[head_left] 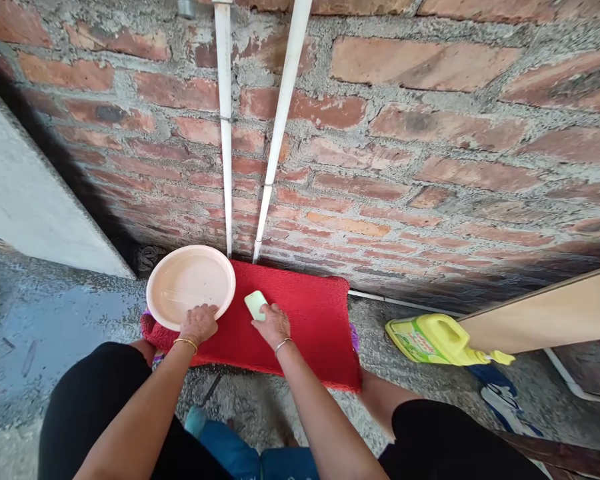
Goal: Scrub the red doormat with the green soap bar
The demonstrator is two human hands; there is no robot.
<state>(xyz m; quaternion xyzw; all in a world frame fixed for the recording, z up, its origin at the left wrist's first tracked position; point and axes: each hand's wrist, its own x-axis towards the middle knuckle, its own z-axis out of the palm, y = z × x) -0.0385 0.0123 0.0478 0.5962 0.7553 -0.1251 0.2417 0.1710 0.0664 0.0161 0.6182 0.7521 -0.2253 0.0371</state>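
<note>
A pale pink basin (193,267) stands at the left end of a red, rough-textured mat (315,320); a little clear water seems to lie in it. My left hand (200,323) has its fingers closed over the basin's near right rim. In my right hand (275,327) is a pale green bar of soap (255,305), gripped at its near end and held over the mat, to the right of the basin. Whether the soap touches the mat I cannot tell. The mat lies spread between my knees, over something mostly hidden.
Behind the mat rises a brick wall (350,110) with two white pipes (279,133). A yellow detergent jug (430,337) lies on its side at the right, near a leaning board (550,310) and a shoe (505,407). Wet floor (80,327) and a grey slab (35,180) are at the left.
</note>
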